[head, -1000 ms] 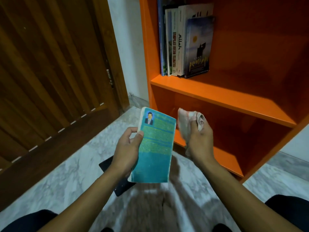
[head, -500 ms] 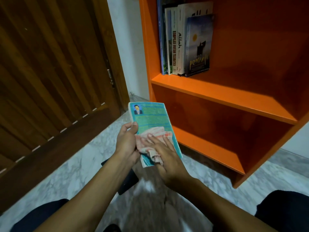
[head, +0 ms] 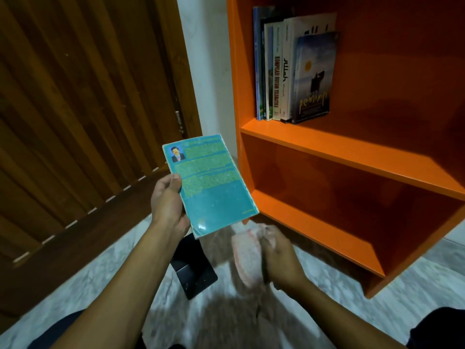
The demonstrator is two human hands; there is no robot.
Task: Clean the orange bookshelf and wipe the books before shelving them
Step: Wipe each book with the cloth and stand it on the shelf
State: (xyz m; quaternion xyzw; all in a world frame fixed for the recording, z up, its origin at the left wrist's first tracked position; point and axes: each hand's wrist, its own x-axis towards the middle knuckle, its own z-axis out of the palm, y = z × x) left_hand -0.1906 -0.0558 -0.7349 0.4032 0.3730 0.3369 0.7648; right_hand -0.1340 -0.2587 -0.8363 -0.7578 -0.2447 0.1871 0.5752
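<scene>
Person is sitting on the floor [head: 88,280] facing the bookshelf [head: 352,152], a wooden door [head: 75,109] off to the left. Left hand [head: 167,205] is gripping the teal book [head: 214,185] along its left edge, thumb on the cover, back cover tilted up toward the person. A black flat thing [head: 193,269] is lying on the floor just below the book; can't tell what it is.

Right hand [head: 279,258] is bunching the pale cloth [head: 246,258], fingers curled round it, low and off the book, blurred.

Judgement: wiping step is in hand. To do it well, keep the left grip at the edge so the cover is staying exposed, flatten the cloth, stroke top to bottom, then flip for the other cover and the edges. A loose edge grip could let the book twist under pressure.

Shelved books [head: 292,69] are standing upright at the left end of the upper shelf; the slot just beside them is looking like the natural spot. Lower shelf [head: 314,230] is holding nothing visible.
</scene>
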